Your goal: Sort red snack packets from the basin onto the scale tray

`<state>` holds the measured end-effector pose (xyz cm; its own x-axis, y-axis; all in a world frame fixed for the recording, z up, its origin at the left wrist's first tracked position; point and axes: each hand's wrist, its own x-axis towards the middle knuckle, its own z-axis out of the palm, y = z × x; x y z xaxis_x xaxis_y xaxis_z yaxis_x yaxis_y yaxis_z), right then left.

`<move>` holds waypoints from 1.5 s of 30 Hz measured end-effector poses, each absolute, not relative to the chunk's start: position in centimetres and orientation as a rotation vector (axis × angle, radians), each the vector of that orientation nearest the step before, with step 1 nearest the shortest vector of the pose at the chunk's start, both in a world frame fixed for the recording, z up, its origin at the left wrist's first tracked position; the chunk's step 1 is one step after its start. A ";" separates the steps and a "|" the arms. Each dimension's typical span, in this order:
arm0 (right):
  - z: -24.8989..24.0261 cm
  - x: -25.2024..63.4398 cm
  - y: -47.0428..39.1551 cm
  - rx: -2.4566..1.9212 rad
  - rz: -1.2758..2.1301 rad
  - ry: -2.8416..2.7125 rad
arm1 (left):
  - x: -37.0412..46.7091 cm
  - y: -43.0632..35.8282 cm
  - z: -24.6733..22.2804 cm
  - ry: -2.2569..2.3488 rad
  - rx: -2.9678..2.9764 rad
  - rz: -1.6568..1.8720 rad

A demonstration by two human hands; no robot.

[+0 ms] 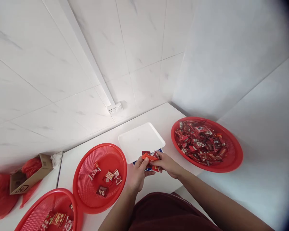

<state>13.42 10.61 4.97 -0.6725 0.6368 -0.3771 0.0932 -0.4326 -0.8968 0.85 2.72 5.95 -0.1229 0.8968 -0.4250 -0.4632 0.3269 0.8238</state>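
Note:
Both hands meet over the front edge of a white tray (132, 138). My left hand (139, 171) is closed on an orange-red wrapped snack packet (148, 157). My right hand (167, 163) is closed on several dark red snack packets (156, 155) right beside it. Fingers hide parts of these wrappers. Beneath the hands a flat blue item (161, 150) shows at its edges; its kind is hidden. To the right, a red plastic basket (234, 150) holds a heap of red wrapped packets (199, 141).
Left of the tray stands a red basket (86, 192) with several packets in it. Another red basket (78, 213) with packets overlaps the lower edge. Farther left lie a cardboard box (33, 178) and red plastic bags (2, 195). A wall socket (114, 108) sits above the white table (156, 117).

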 end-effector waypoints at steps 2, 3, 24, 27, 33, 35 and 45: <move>5.2 13.2 10.4 -1.061 2.110 -1.504 | 0.8 2.6 5.6 1.227 0.489 1.220; 5.3 13.1 10.2 -1.077 2.080 -1.548 | 0.8 2.6 5.5 1.253 0.492 1.210; 0.7 9.7 14.9 -0.971 2.230 -0.801 | -2.5 0.7 3.5 1.304 -0.153 1.463; -0.1 9.4 15.5 -1.078 2.154 -0.937 | -2.6 0.2 3.4 1.305 -0.155 1.468; 1.1 10.7 15.2 -1.088 2.204 -1.111 | -2.9 -0.2 3.6 1.312 -0.125 1.435; 2.9 11.4 14.9 -1.019 2.269 -1.317 | -2.8 0.0 3.8 1.305 -0.075 1.427; 8.3 12.2 13.2 -0.752 2.108 -1.848 | -1.6 1.6 7.6 1.326 0.319 1.398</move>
